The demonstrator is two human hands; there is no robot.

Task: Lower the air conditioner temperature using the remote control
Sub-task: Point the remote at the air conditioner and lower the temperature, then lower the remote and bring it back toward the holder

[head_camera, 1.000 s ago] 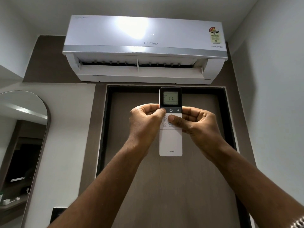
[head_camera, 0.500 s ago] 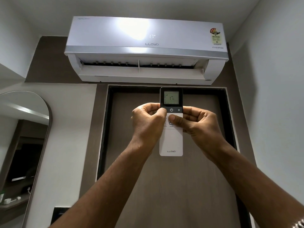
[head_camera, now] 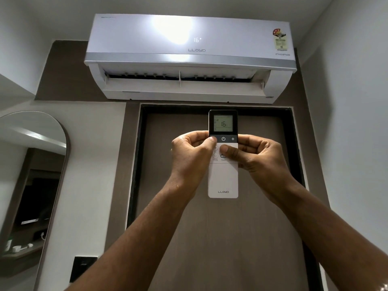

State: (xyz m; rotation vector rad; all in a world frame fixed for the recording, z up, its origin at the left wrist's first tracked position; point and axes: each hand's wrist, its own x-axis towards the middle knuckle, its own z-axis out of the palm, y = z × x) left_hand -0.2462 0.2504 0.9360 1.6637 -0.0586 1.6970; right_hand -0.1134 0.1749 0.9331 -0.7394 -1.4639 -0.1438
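Observation:
A white remote control (head_camera: 223,181) with a dark top and a lit screen reading 16 is held upright in front of me, pointed at the white wall-mounted air conditioner (head_camera: 189,57) above. The unit's front panel also shows 16 and its flap hangs open. My left hand (head_camera: 191,156) grips the remote's left edge, thumb resting on the dark button strip beside the power symbol. My right hand (head_camera: 258,158) holds the right edge, thumb lying across the white buttons below the strip. Both thumbs hide some buttons.
A brown door (head_camera: 220,238) in a dark frame stands right behind the remote. An arched mirror (head_camera: 31,175) hangs on the left wall, and a black switch plate (head_camera: 83,267) sits low beside the door. A plain white wall (head_camera: 357,143) closes the right side.
The number on the remote's screen and on the air conditioner's panel went from 17 to 16. My left thumb shifted up onto the dark button strip. The hands otherwise stayed in place.

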